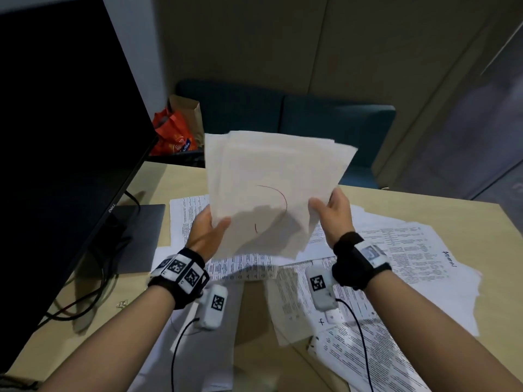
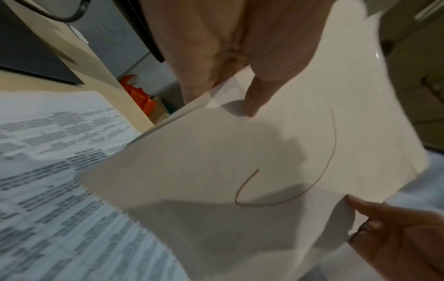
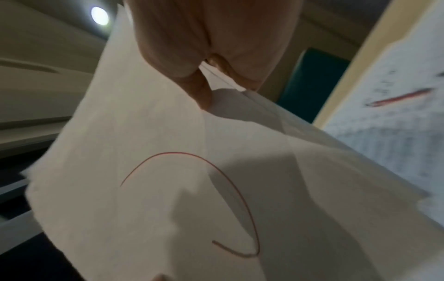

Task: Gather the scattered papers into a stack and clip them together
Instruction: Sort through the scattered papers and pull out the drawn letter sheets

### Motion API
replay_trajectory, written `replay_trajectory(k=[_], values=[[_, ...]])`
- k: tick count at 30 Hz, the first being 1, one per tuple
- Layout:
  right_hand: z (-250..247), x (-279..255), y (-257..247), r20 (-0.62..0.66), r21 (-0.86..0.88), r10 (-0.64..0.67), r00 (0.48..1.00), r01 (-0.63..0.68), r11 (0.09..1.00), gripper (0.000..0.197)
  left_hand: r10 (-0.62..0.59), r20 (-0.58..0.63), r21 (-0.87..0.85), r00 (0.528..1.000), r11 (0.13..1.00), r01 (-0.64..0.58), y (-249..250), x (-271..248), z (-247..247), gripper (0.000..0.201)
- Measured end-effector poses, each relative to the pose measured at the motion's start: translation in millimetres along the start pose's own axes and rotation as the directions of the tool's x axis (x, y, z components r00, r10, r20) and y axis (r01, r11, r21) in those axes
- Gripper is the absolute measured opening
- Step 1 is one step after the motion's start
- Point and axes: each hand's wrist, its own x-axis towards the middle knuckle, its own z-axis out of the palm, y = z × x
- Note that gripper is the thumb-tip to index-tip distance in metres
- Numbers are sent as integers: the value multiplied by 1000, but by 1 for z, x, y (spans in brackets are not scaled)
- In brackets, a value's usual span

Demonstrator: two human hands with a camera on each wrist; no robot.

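Stack of papers [image 1: 271,190] held in air above table [image 1: 441,205], between both hands. Left hand [image 1: 208,230] pinches left edge, thumb on top sheet. Right hand [image 1: 335,213] pinches right edge. Printed sheets [image 1: 402,250] scattered on table below.

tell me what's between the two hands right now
The held stack of papers spans the gap: left hand grips its left edge, right hand its right edge. The head view shows this best.

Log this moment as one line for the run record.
phase: gathering | held stack: lifted above desk | left hand, right hand: gripping stack sides | printed sheets: on desk | clip: unseen
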Motion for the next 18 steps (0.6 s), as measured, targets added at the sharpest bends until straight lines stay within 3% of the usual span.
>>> replay_trajectory(k=[2,5,8,10,13,15,18], values=[[5,0,-11,13,-18,-84,996,84,996,40,51,-81,-11,995,999,-52,6,1,3,21],[5,-5,-9,74,-62,-116,990,121,991,42,21,-74,-56,997,998,-25,-5,-2,6,30],[7,-15,14,140,-223,21,990,11,975,42,-191,-40,16,981,981,192,-24,-9,12,63],[8,-17,34,145,-360,112,983,-53,931,49,-316,-33,189,948,930,316,-33,-11,18,80],[12,-16,58,94,-441,212,973,-150,885,38,-360,-1,249,933,904,349,-44,-6,25,65],[15,-13,60,28,-403,217,976,-188,896,23,-341,-3,270,940,905,329,-46,0,26,46],[10,-3,55,-111,-368,209,972,-235,900,16,-363,33,344,931,879,330,-50,6,24,39]])
